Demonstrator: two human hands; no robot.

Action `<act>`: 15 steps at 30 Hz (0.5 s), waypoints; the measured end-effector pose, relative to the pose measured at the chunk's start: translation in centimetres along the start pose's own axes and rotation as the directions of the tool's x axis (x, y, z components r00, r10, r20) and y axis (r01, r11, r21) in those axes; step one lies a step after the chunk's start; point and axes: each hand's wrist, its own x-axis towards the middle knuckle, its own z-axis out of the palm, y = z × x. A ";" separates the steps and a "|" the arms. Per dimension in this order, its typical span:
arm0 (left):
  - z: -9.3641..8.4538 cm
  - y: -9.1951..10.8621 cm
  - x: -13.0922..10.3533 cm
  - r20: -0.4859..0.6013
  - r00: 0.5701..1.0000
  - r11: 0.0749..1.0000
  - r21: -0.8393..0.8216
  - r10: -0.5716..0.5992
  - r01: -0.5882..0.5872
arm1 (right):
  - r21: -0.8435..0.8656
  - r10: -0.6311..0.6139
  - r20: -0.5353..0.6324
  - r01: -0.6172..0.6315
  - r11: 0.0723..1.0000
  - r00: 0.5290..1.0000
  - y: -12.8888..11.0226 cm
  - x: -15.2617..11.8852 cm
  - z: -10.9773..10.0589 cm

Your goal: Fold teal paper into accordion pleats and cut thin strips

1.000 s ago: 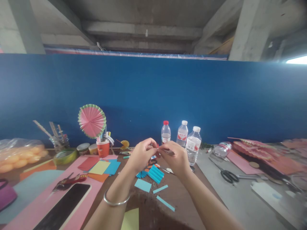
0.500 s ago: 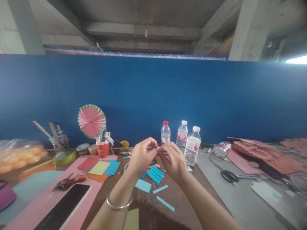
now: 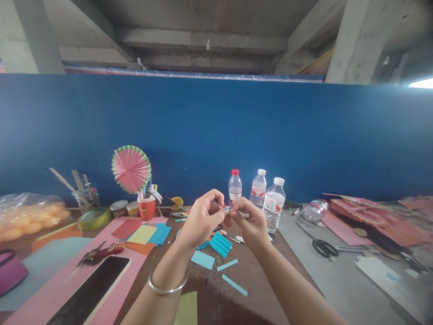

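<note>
My left hand (image 3: 207,217) and my right hand (image 3: 248,220) meet above the middle of the brown table, fingers pinched. Between their fingertips is a small light-blue piece (image 3: 227,209), gripped from both sides; its exact shape is too small to tell. A silver bangle (image 3: 167,289) circles my left wrist. Beneath the hands lie a pleated blue paper (image 3: 220,244), a flat light-blue paper (image 3: 203,259) and two narrow light-blue strips (image 3: 228,265), (image 3: 234,285).
Three bottles (image 3: 258,188) stand behind my right hand. Scissors (image 3: 324,248) and pink papers lie right. At left are a phone (image 3: 91,289), coloured paper squares (image 3: 142,234), green tape (image 3: 95,219) and a red cup (image 3: 147,208) beside a pink pleated fan (image 3: 131,168).
The fingertips have shifted, and the small light-blue piece between them now shows more clearly. My right hand sits slightly farther right; the whole view has shifted a little.
</note>
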 end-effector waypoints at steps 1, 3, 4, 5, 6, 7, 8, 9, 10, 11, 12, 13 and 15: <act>0.0 -0.1 0.0 0.000 1.000 1.000 0.012 0.003 -0.003 | 0.033 0.013 -0.001 -0.012 0.999 1.000 0.1 0.0 0.2; 0.1 -0.1 0.0 0.001 1.000 1.000 0.022 0.009 -0.009 | 0.079 0.025 -0.005 -0.025 0.997 1.000 0.3 -0.1 0.4; 0.0 0.0 0.0 -0.009 1.000 1.000 0.023 0.019 -0.018 | 0.103 0.026 -0.015 -0.025 0.994 1.000 0.3 0.0 0.4; -0.2 0.1 0.0 -0.031 0.999 0.999 0.022 0.032 -0.031 | 0.133 0.024 -0.031 -0.020 0.991 0.999 0.2 0.0 0.3; -0.5 0.3 0.0 -0.061 0.997 0.999 0.021 0.043 -0.042 | 0.164 0.015 -0.053 -0.006 0.986 0.998 0.1 0.2 0.1; -0.9 0.5 0.0 -0.093 0.994 0.998 0.025 0.052 -0.049 | 0.202 0.005 -0.084 0.012 0.979 0.996 -0.2 0.3 -0.1; -1.4 0.8 0.0 -0.122 0.991 0.998 0.032 0.051 -0.047 | 0.227 -0.010 -0.110 0.035 0.973 0.994 -0.5 0.5 -0.5; -1.9 1.0 -0.1 -0.132 0.990 0.998 0.048 0.039 -0.033 | 0.221 -0.026 -0.129 0.054 0.974 0.991 -0.9 0.6 -0.8; -2.5 1.3 -0.1 -0.131 0.991 0.996 0.085 0.029 -0.018 | 0.192 -0.044 -0.137 0.070 0.979 0.990 -1.4 0.8 -1.2; -3.1 1.4 -0.1 -0.139 0.990 0.990 0.141 0.032 -0.012 | 0.150 -0.057 -0.129 0.076 0.986 0.990 -1.8 0.9 -1.6; -3.7 1.4 -0.1 -0.165 0.985 0.978 0.210 0.053 -0.018 | 0.118 -0.051 -0.120 0.066 0.991 0.991 -2.2 1.0 -1.8; -4.3 1.3 -0.1 -0.185 0.980 0.959 0.282 0.069 -0.014 | 0.101 -0.030 -0.100 0.041 0.994 0.994 -2.5 1.1 -2.0; -5.3 0.7 0.2 -0.240 0.966 0.902 0.432 0.101 0.013 | 0.095 0.042 -0.027 -0.039 0.995 0.999 -2.8 1.2 -2.3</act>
